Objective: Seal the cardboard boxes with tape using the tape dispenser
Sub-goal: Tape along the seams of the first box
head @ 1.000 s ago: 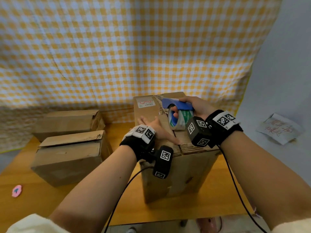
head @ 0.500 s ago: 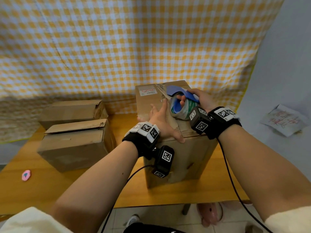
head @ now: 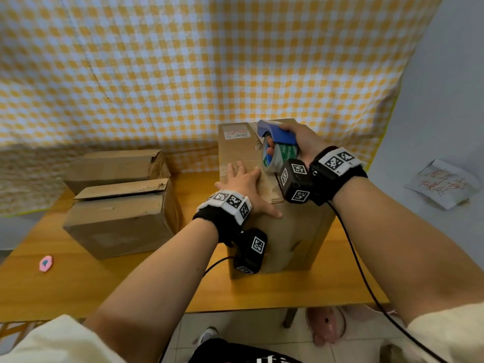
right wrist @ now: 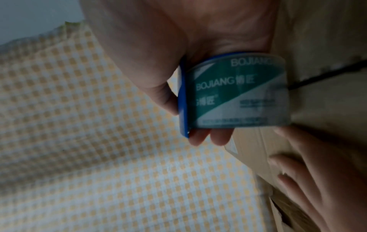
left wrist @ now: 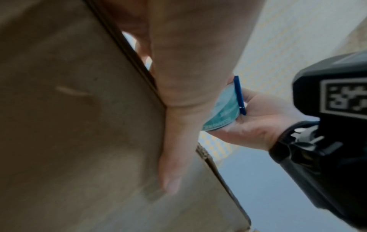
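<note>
Dispenser (head: 277, 142) shifted; right hand (head: 305, 142) grips it, left hand (head: 245, 183) flat on box (head: 293, 231); tape contact seemingly hidden.

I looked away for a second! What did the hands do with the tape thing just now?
The right hand, gripping the tape dispenser, has drawn it back along the tall box top toward the person. The left hand slid forward a little. It still presses flat on the box; the two side boxes haven't moved.

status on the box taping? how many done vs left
Done: no fully sealed box is visible. In hand: the right hand grips the tape dispenser over the tall box, whose top the left hand presses flat. Left: two boxes beside it, flaps looking loose, no tape visible.
</note>
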